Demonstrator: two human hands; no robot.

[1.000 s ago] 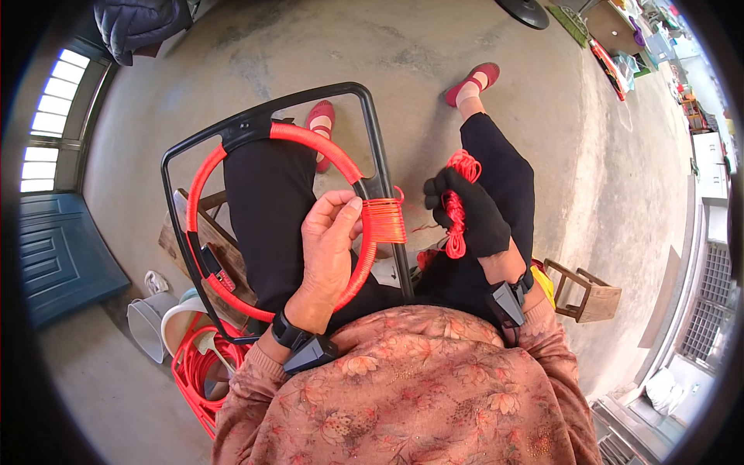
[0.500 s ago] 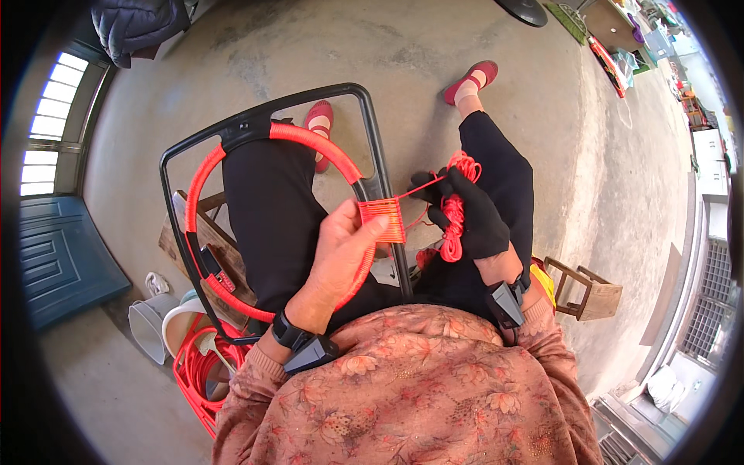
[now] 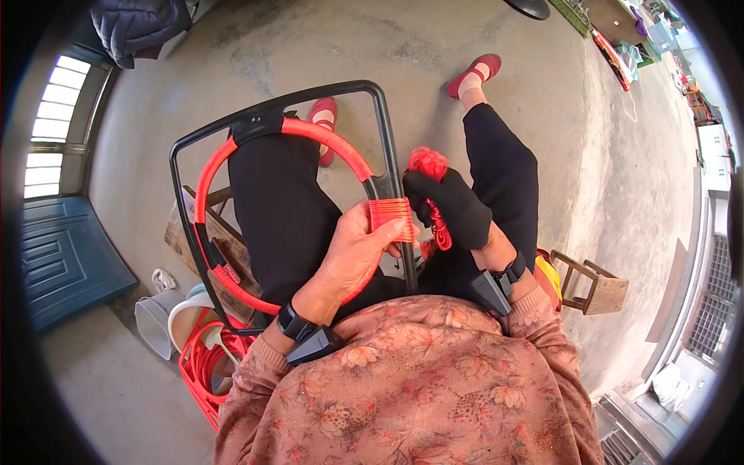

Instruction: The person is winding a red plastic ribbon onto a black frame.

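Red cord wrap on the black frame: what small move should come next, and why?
Probably another turn of cord around the bar. The left hand pinches the tight coils where the red ring meets the black frame, and the gloved right hand holds the cord bundle beside them.

Black frame (image 3: 387, 139), red-wrapped ring (image 3: 325, 139), red cord (image 3: 428, 163), black glove (image 3: 457, 209), floral blouse (image 3: 418, 387).

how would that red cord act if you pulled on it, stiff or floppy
Probably floppy: the red cord dangles in soft loops from the gloved right hand. It seems to hold tension well, since the tight wraps under the left hand sit neatly side by side on the black frame. Likely light, and prone to tangling, judging by the loose coils on the floor.
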